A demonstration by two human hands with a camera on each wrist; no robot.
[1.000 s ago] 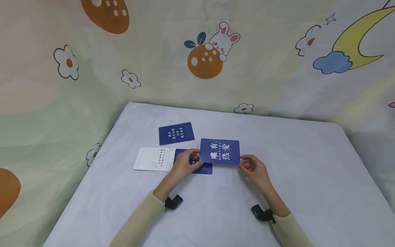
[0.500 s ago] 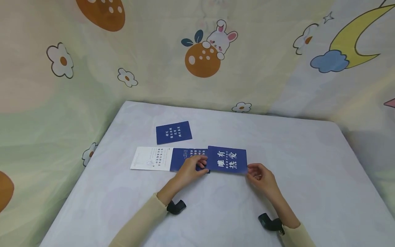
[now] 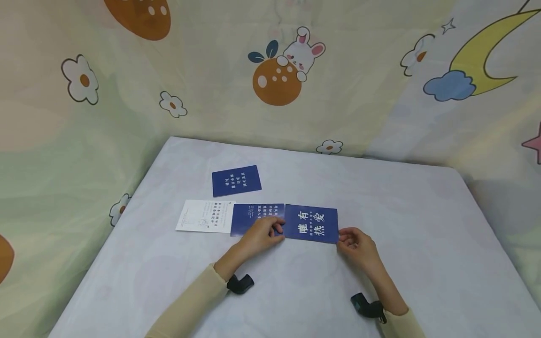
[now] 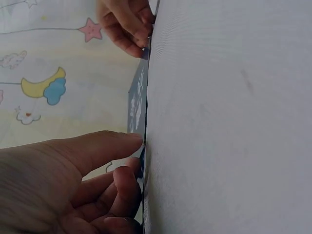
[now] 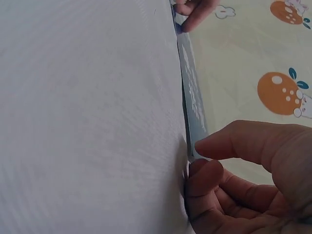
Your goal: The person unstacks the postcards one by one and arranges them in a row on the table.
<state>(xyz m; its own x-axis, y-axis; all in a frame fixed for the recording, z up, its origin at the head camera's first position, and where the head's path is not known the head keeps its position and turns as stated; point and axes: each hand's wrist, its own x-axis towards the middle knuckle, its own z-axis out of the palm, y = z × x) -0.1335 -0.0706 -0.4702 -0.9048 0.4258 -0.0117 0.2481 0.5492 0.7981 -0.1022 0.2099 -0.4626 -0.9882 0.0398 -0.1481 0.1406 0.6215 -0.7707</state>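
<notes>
A dark blue card (image 3: 312,223) with large white characters lies at the right end of a row of cards, very low over or on the tabletop. My right hand (image 3: 359,246) pinches its lower right corner between thumb (image 5: 214,146) and curled fingers. At the card's left end, my left hand (image 3: 263,234) rests with relaxed, bent fingers; its thumb (image 4: 127,141) touches near the seam. Under those fingers is a second blue card (image 3: 247,218), partly hidden by the hand. Left of that lies a white card (image 3: 203,216) with small print and a line drawing.
Another blue card (image 3: 236,180) with white writing lies slightly tilted behind the row. A pale cloth covers the table (image 3: 405,211). A printed curtain (image 3: 359,103) hangs behind the back edge. Each wrist wears a small black camera (image 3: 240,284).
The large-lettered card has moved right and toward me, from overlapping the second blue card to lying beside it. Both hands shifted with it, and the card came down flatter.
</notes>
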